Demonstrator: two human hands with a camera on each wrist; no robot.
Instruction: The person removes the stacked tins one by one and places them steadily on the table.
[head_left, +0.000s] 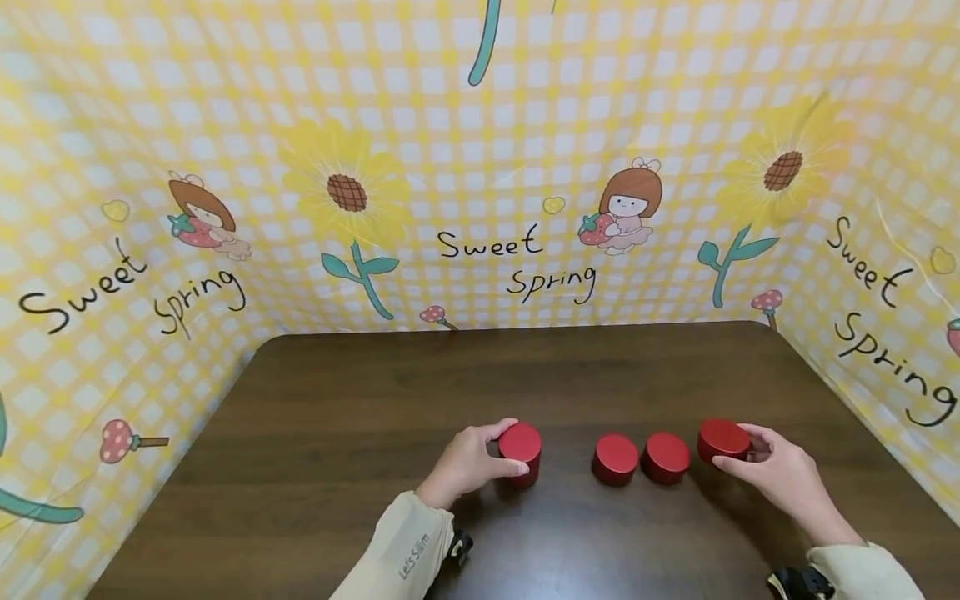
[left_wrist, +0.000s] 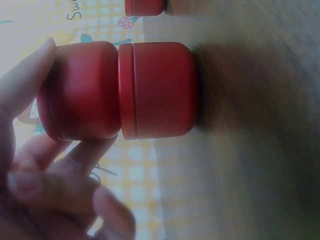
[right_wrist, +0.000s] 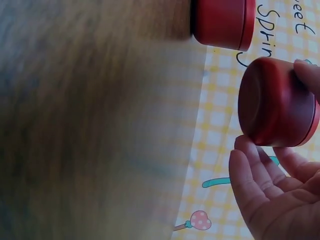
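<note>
My left hand (head_left: 467, 463) curls around the upper tin of a two-high stack of red tins (head_left: 521, 451) standing on the dark wooden table (head_left: 390, 392). My right hand (head_left: 772, 471) pinches a single red tin (head_left: 723, 439), lifted just off the tabletop at the right. Between them two more red tins (head_left: 641, 458) sit side by side, touching. A yellow checked backdrop (head_left: 480, 167) walls the table.

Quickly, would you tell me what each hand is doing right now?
Left hand: grips the stacked red tin.
Right hand: holds a lifted red tin.
</note>
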